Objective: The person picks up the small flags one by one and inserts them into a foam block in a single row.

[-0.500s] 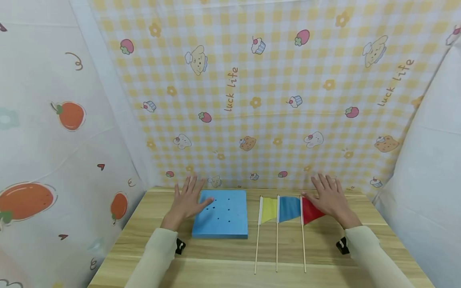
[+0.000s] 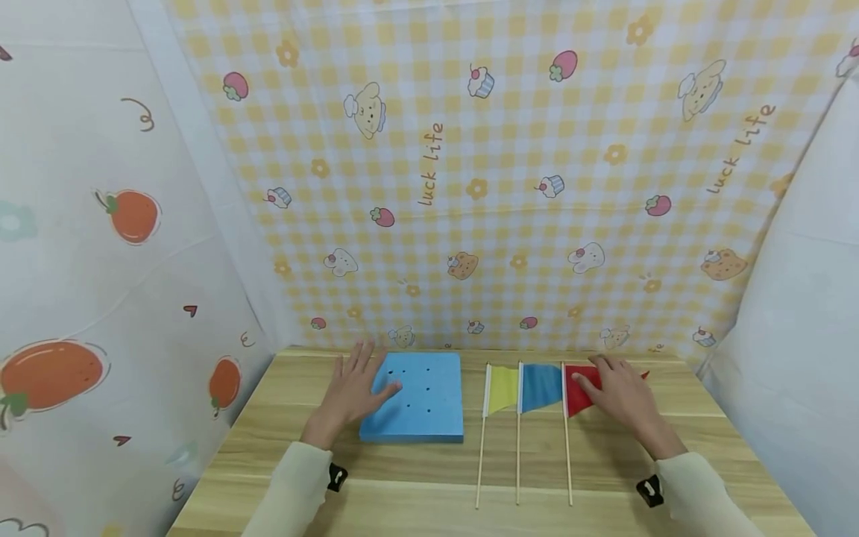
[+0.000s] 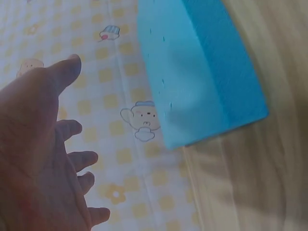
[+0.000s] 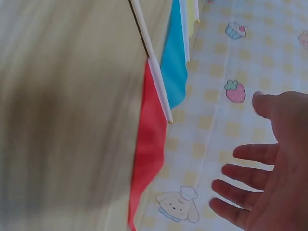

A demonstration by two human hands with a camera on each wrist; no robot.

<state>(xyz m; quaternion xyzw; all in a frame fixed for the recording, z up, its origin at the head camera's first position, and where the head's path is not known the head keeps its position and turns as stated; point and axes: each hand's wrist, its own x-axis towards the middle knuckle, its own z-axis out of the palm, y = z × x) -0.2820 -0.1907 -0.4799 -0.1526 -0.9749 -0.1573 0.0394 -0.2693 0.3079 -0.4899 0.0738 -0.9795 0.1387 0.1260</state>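
Observation:
My left hand (image 2: 354, 388), fingers spread, hovers over the left edge of a light blue foam block (image 2: 436, 425) with small holes in its top. In the left wrist view the palm is apart from the block (image 3: 192, 86) and holds nothing. Three small flags on thin wooden sticks lie side by side: a yellow flag (image 2: 500, 388), a blue flag (image 2: 540, 386) and a red flag (image 2: 580, 380). Over the red flag is my right hand (image 2: 624, 391), partly covering its cloth. The right wrist view shows that hand's fingers extended, apart from the red flag (image 4: 150, 139).
The pieces lie on a wood-grain table (image 2: 403, 477). Behind it hangs a yellow checked cloth (image 2: 496, 246) with cartoon prints. White cloths close off the left (image 2: 161, 298) and right (image 2: 798, 313) sides.
My right hand has drawn back toward me and lowered a little, uncovering the red flag's pointed tip. My left hand has shifted slightly nearer as well.

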